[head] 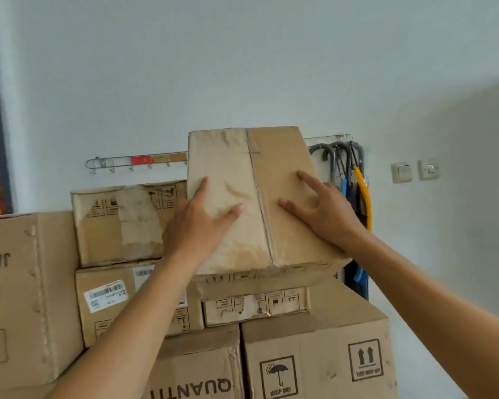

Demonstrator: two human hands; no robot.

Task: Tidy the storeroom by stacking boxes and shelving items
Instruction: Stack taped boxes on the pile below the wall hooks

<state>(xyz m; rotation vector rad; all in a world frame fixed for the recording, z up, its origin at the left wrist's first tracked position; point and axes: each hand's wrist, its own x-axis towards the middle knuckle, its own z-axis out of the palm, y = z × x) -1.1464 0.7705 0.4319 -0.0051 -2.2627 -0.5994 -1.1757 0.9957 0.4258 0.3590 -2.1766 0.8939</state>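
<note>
Your left hand [202, 223] and right hand [323, 208] press spread fingers on the top box [242, 156], seemingly overhanging the stack [314, 347] below, so releasing early could tip it.

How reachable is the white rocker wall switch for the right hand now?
Probably yes: nothing stands before the white rocker wall switch, right of the right hand. It must first leave the brown cardboard box it presses.
</note>
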